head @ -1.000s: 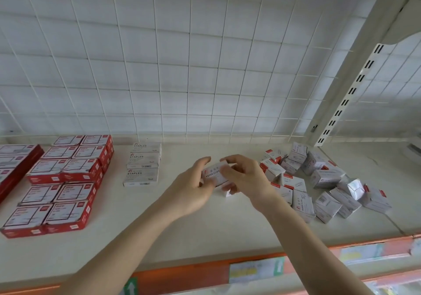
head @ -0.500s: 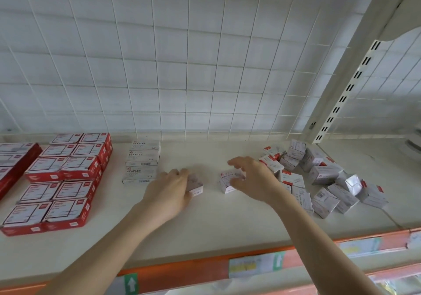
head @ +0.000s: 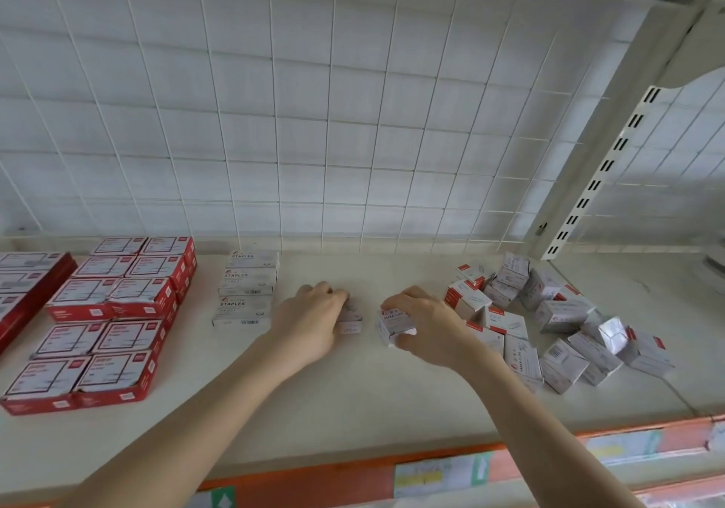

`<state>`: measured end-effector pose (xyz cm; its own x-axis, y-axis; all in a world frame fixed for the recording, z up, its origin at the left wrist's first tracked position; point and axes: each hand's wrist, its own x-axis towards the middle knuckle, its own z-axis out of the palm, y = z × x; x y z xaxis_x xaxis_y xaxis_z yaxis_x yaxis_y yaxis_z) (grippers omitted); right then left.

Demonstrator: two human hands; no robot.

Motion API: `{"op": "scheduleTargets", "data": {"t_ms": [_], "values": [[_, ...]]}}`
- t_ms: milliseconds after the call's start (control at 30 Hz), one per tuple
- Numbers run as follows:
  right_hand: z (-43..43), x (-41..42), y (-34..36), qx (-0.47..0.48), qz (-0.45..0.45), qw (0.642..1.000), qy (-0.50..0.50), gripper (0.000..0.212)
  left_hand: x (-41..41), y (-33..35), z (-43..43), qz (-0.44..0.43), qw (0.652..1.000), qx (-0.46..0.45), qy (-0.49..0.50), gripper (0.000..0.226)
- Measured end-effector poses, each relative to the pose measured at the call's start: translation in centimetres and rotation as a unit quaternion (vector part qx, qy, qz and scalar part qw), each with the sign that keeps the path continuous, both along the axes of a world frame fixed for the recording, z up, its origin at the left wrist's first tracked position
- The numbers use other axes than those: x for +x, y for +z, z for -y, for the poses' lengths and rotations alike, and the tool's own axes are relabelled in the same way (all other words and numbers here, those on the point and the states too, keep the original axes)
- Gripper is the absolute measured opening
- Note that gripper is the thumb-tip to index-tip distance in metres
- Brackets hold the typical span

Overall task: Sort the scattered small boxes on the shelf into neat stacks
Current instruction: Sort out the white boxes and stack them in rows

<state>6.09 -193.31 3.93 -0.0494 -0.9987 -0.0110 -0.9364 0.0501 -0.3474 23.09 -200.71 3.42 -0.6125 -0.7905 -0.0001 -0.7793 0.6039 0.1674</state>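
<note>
While both hands reach onto the shelf, the left hand covers a small white box lying there, its fingers curled over the top. Just to its right, apart from it, the right hand grips a paper-clip box between curled fingers and thumb. A loose pile of boxes lies further right. Three staple boxes and rows of red boxes sit on the left.
</note>
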Motion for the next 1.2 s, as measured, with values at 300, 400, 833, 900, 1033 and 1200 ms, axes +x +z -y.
{"op": "scheduleTargets", "data": {"t_ms": [300, 400, 833, 900, 1033, 1200], "values": [[0.3, -0.4, -0.2, -0.004, 0.007, 1.000, -0.003, 0.045, -2.2, -0.1, 4.3, -0.062, 0.998, -0.005, 0.012, 0.046], [0.7, -0.6, -0.3, 0.000, 0.002, 1.000, -0.005, 0.045, -2.1, -0.5, 3.2, -0.054, 0.998, -0.015, 0.019, 0.047], [6.7, -0.7, 0.3, 0.008, -0.032, 0.996, -0.082, 0.043, -1.9, -2.0, 1.2, 0.004, 1.000, -0.016, 0.007, 0.070], [7.4, -0.7, 0.0, 0.000, -0.025, 0.996, -0.087, 0.043, -1.9, -1.9, 1.8, 0.002, 1.000, -0.016, 0.009, 0.069], [8.3, -0.6, -0.5, -0.024, -0.012, 0.996, -0.086, 0.042, -1.9, -1.6, 2.7, -0.001, 1.000, 0.002, 0.013, 0.068], [9.0, -0.7, -0.9, -0.038, 0.004, 0.997, -0.072, 0.041, -1.9, -1.7, 3.1, 0.001, 1.000, -0.002, 0.011, 0.067]]}}
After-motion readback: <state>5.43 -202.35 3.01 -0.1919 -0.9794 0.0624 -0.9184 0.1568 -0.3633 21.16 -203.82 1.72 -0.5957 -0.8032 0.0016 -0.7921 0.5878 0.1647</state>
